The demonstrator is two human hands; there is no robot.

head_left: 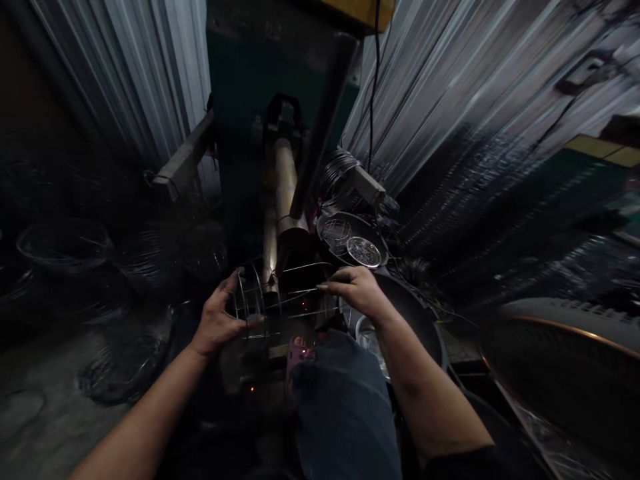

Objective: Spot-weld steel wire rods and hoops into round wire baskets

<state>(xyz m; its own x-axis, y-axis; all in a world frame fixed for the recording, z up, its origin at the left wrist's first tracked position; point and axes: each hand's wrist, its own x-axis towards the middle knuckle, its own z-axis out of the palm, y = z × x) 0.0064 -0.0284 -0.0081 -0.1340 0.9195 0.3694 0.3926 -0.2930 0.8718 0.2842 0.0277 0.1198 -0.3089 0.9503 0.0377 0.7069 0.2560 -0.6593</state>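
A round wire basket frame [265,300] made of thin steel rods lies between my two hands, in front of the electrode arms of a green spot welding machine [240,87]. My left hand [217,317] wraps around the near end of the frame, fingers over its hoop. My right hand [357,291] holds the rods at the far end, fingertips pointing toward the welder. The lower electrode arm [270,240] runs close behind the frame, and the contact point is hidden. A few orange sparks [251,389] show low down below the frame.
A metal tray [353,230] with round wire pieces sits right of the welder, beside a wire coil [340,177]. A dark basin [415,320] lies under my right forearm. My denim-covered knee [340,407] and sandaled foot [300,350] are below. Wire rings [65,245] are stacked left, a large fan [565,373] right, corrugated metal walls behind.
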